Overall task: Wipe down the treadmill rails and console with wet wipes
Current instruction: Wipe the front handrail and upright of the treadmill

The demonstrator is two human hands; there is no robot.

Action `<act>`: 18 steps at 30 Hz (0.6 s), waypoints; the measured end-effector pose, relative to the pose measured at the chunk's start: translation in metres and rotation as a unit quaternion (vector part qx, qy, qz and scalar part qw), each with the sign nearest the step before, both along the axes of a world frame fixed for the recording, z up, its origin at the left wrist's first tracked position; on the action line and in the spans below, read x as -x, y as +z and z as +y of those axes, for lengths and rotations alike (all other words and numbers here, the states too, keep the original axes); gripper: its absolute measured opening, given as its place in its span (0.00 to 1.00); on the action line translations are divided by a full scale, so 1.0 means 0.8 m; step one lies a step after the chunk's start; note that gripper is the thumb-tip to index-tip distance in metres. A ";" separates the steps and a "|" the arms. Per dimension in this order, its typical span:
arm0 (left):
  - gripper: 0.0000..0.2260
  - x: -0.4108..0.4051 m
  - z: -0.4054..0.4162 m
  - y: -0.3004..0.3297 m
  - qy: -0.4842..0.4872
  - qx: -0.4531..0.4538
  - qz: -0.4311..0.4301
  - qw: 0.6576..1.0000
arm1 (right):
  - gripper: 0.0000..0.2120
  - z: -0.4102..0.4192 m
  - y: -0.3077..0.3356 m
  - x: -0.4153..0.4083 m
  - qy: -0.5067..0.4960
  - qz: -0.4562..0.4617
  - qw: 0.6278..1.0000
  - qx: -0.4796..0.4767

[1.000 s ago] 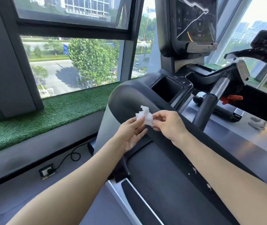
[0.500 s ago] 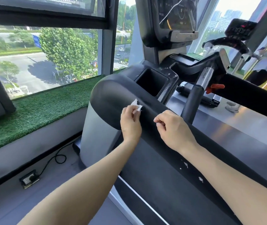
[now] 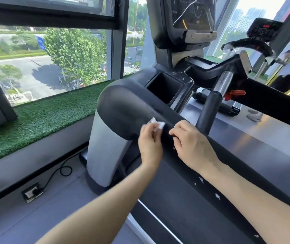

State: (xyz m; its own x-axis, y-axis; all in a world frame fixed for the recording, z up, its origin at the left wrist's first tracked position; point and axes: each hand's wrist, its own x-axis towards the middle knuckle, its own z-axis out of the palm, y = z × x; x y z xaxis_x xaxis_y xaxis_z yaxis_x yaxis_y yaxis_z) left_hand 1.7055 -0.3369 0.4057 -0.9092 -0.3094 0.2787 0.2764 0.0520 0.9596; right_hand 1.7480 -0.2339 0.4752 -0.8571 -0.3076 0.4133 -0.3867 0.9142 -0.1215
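- White wet wipe (image 3: 155, 124), pinched in left hand (image 3: 150, 143) fingers, presses on the black treadmill rail (image 3: 184, 120) at frame centre.
- Right hand (image 3: 191, 144), fingers curled and holding nothing, rests on the rail just beside it.
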 end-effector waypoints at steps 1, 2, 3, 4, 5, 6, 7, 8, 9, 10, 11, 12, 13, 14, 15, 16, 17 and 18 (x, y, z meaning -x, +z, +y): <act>0.04 -0.012 0.008 -0.006 -0.016 -0.002 0.004 1.000 | 0.08 0.004 -0.003 -0.001 0.006 0.025 0.999 -0.031; 0.04 -0.013 0.010 -0.007 -0.013 -0.002 0.005 1.000 | 0.10 0.008 -0.006 0.000 0.006 0.046 0.997 -0.064; 0.03 -0.005 0.006 -0.005 0.001 0.002 0.004 1.000 | 0.11 0.011 -0.008 -0.001 0.001 0.061 0.994 -0.089; 0.03 0.010 -0.003 -0.003 0.019 0.007 -0.006 1.000 | 0.13 0.015 -0.009 -0.002 -0.006 0.073 0.992 -0.101; 0.03 0.032 -0.014 0.002 0.043 0.004 -0.022 0.999 | 0.15 0.017 -0.009 -0.003 -0.012 0.083 0.991 -0.103; 0.04 0.056 -0.028 0.007 0.070 -0.005 -0.049 0.996 | 0.16 0.018 -0.009 -0.006 -0.016 0.090 0.991 -0.101; 0.05 0.076 -0.040 0.010 0.090 -0.018 -0.076 0.993 | 0.17 0.020 -0.011 -0.008 -0.016 0.094 0.990 -0.102; 0.06 0.090 -0.047 0.010 0.101 -0.025 -0.093 0.990 | 0.18 0.023 -0.013 -0.009 -0.014 0.098 0.990 -0.104; 0.07 0.094 -0.047 0.009 0.108 -0.021 -0.097 0.989 | 0.19 0.026 -0.014 -0.010 -0.009 0.103 0.989 -0.105; 0.07 0.085 -0.041 0.011 0.110 -0.012 -0.093 0.989 | 0.19 0.030 -0.016 -0.011 -0.005 0.106 0.989 -0.105; 0.07 0.069 -0.031 0.010 0.109 -0.008 -0.079 0.991 | 0.19 0.034 -0.019 -0.011 -0.001 0.111 0.988 -0.108; 0.07 0.048 -0.018 0.008 0.103 -0.012 -0.057 0.993 | 0.19 0.037 -0.021 -0.012 0.004 0.118 0.986 -0.114; 0.07 0.025 -0.004 0.000 0.093 -0.009 -0.035 0.995 | 0.20 0.040 -0.024 -0.012 0.011 0.126 0.984 -0.122; 0.07 0.002 0.008 -0.008 0.073 -0.003 -0.017 0.997 | 0.20 0.042 -0.027 -0.012 0.020 0.135 0.982 -0.132; 0.06 -0.016 0.017 -0.016 0.049 0.001 -0.007 0.999 | 0.19 0.044 -0.029 -0.012 0.030 0.143 0.979 -0.142; 0.05 -0.025 0.022 -0.022 0.027 0.001 -0.005 1.000 | 0.18 0.044 -0.031 -0.011 0.039 0.150 0.976 -0.151; 0.05 -0.024 0.021 -0.025 0.019 0.006 -0.007 1.000 | 0.17 0.044 -0.032 -0.010 0.045 0.155 0.974 -0.158; 0.05 -0.015 0.015 -0.022 0.023 0.016 -0.008 1.000 | 0.16 0.044 -0.032 -0.010 0.049 0.158 0.973 -0.160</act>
State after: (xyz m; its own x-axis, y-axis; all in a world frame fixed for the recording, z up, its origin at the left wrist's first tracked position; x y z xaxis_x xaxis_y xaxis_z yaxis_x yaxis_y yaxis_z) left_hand 1.7176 -0.3247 0.3884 -0.8984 -0.3430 0.2742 0.2572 0.0951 0.9617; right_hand 1.7558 -0.1986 0.4495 -0.6624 -0.5375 0.5219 -0.4452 0.8427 0.3027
